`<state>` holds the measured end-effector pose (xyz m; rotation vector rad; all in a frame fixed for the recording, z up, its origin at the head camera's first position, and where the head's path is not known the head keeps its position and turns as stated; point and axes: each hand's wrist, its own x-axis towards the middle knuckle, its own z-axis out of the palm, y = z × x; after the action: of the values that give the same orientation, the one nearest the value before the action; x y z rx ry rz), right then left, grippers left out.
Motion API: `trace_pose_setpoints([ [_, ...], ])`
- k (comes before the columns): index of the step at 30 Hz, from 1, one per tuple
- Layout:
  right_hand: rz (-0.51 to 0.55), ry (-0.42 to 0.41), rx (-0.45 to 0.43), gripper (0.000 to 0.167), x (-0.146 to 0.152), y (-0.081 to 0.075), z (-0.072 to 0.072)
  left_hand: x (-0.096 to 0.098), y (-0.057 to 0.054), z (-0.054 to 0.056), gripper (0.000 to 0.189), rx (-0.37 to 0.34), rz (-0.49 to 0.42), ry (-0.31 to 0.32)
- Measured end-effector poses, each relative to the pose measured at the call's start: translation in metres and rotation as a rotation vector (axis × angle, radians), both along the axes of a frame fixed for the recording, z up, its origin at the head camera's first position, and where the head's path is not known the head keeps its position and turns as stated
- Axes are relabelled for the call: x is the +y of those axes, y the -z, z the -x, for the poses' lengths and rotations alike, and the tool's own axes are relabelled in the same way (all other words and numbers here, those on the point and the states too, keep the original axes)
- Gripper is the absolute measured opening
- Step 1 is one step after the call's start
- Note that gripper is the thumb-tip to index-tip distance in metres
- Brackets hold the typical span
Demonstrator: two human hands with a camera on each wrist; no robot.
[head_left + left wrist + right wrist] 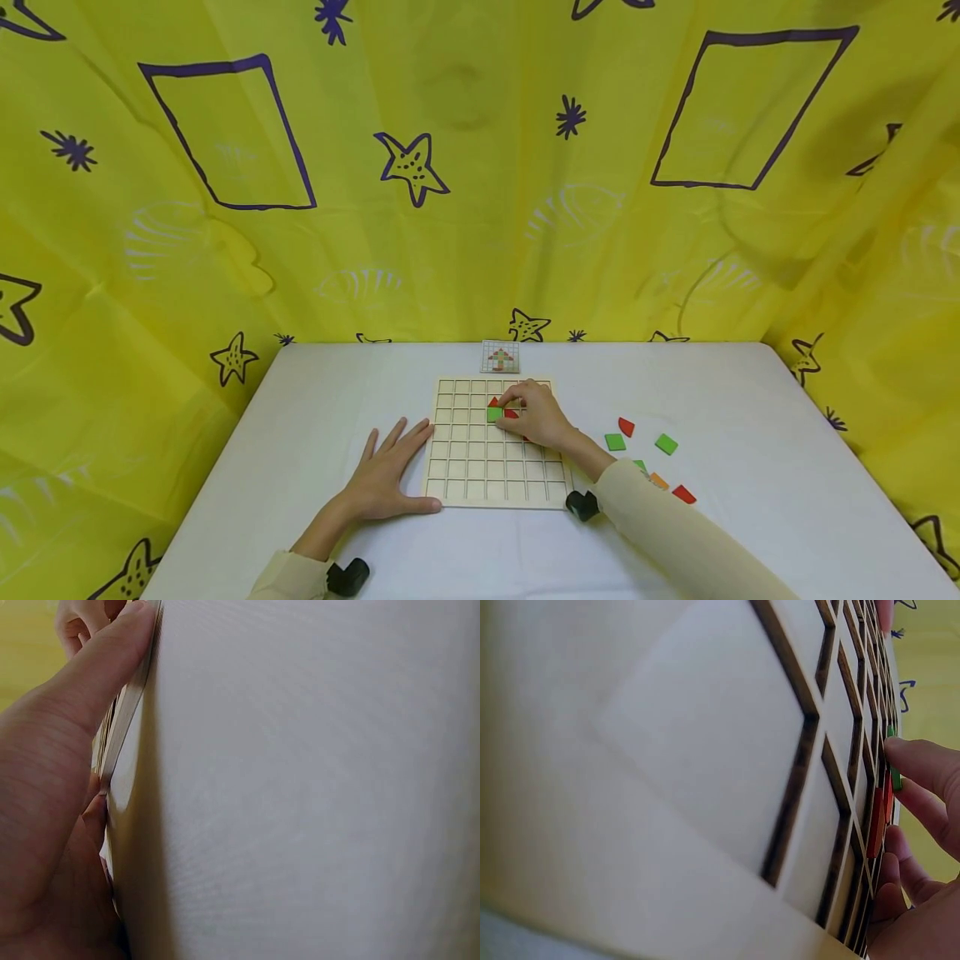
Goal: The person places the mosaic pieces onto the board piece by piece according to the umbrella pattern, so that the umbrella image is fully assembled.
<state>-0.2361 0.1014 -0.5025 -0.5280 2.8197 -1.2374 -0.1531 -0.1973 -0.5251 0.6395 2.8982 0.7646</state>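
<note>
A wooden grid board [457,471] lies on the table. Over its upper part, my right hand [536,412] pinches a green square tile [493,414] between thumb and forefinger; the right wrist view shows the green tile [896,778] at the fingertips, close to the grid. A red triangular tile [493,402] and a red rounded tile [511,413] sit in the grid beside it. More red shows partly hidden under the hand. My left hand [386,479] lies spread at the board's left side, fingertips at the edge and thumb on the near-left corner.
A small pattern card [500,357] with a red and green figure lies beyond the board. To the right are loose tiles: green squares [666,443], red rounded pieces [626,427] and an orange one [658,481], partly behind the right sleeve. A yellow curtain [480,250] hangs behind the table.
</note>
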Motion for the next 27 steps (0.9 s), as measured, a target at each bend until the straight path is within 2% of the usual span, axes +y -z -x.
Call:
trace_pose_setpoints([
  [9, -0.009, -0.013, -0.009, 0.019, 0.001, 0.001, 0.000, 0.000, 0.002, 0.000, 0.118, 0.008, 0.003, -0.005],
  [15, -0.004, -0.039, -0.040, 0.031, 0.004, -0.001, -0.001, 0.000, 0.003, 0.001, 0.118, 0.016, -0.001, -0.004],
  [27, 0.010, -0.128, -0.045, 0.041, 0.024, -0.023, -0.003, 0.001, 0.000, -0.001, 0.118, 0.004, 0.000, -0.008],
])
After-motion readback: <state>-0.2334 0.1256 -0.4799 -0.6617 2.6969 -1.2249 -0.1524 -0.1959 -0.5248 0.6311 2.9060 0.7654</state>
